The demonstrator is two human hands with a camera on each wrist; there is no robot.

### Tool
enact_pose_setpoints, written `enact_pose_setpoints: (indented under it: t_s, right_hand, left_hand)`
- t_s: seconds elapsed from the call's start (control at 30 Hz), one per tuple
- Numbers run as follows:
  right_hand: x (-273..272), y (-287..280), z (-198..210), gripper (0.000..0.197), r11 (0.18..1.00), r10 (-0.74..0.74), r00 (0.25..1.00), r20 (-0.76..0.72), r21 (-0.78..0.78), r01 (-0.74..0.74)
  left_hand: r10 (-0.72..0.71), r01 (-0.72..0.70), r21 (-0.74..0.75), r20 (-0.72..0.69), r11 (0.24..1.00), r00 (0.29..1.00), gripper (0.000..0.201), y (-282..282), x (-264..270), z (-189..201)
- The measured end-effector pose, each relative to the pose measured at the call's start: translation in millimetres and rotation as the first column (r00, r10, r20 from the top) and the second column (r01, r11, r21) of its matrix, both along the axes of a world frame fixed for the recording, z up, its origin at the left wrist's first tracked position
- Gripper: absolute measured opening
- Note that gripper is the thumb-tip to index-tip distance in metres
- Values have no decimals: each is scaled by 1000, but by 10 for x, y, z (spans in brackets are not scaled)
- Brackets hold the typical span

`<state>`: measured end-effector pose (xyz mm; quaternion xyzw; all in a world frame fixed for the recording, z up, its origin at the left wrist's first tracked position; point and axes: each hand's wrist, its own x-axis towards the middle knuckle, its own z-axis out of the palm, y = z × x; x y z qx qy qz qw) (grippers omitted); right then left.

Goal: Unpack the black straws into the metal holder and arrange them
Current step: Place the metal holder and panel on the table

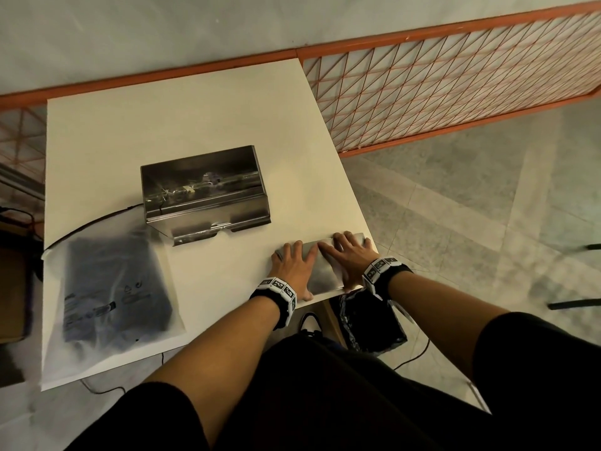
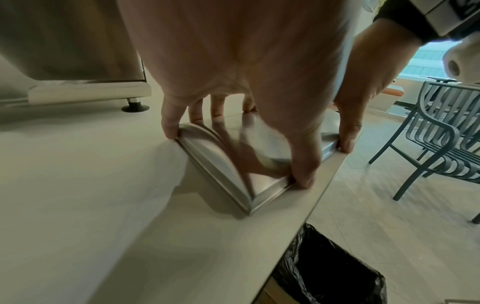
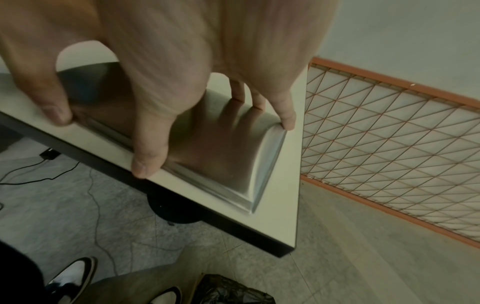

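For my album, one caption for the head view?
Both hands grip a flat steel lid beside the open metal holder.

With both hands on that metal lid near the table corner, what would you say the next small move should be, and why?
Probably let go of the metal lid and reach the left hand to the bag of black straws. The lid lies flat near the table's edge, both hands gripping its rim, the right hand included. The metal holder stands open-topped, and the bag looks unopened.

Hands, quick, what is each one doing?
Left hand: holding the metal lid by its edges.
Right hand: holding the same lid by its edges.
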<state>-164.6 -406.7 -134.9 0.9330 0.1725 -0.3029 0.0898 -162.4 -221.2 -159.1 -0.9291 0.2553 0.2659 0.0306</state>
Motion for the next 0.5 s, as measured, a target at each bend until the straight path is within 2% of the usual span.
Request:
enact_pose_setpoints:
  t_s: [0.5]
  right_hand:
    - [8, -5, 17, 144, 1000, 27, 999, 28, -11, -27]
  left_hand:
    - [11, -11, 7, -16, 1000, 1000, 127, -17, 6, -23]
